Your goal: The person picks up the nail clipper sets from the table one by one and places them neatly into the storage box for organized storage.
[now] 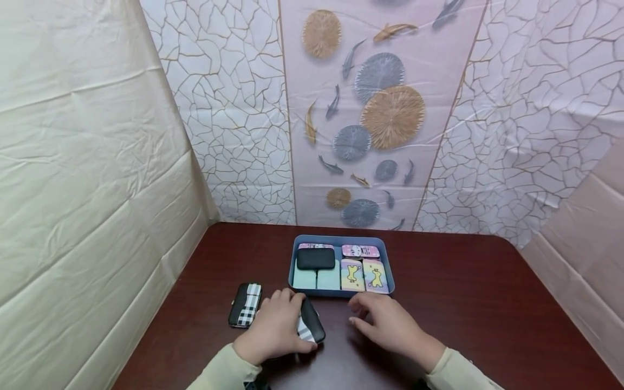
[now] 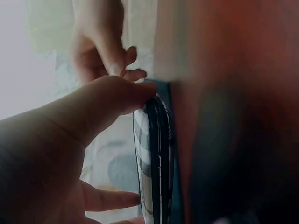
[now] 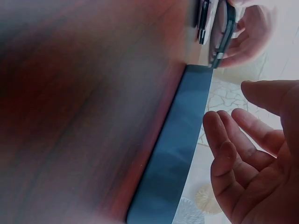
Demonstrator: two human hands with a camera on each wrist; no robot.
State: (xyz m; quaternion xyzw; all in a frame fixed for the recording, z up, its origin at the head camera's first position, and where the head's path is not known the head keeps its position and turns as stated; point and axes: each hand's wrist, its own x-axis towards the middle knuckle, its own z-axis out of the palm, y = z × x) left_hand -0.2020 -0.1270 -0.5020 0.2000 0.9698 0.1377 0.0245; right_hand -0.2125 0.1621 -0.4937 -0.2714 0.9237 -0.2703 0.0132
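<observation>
In the head view my left hand grips a small black clasp case with a plaid band, thumb at its near end and fingers at its far end. The left wrist view shows the thumb on one end of this case, which is seen edge-on. Most of the plaid side is hidden under the hand. Left of that hand lies a similar black case with a black-and-white plaid band. My right hand holds nothing, its fingers loosely bent close to the tray's front wall; the right wrist view shows the palm.
A blue tray stands behind the hands. Inside are two pale green cases, a black case on top of others, yellow giraffe cases and pink zebra cases. Patterned cloth hangs behind the dark red table.
</observation>
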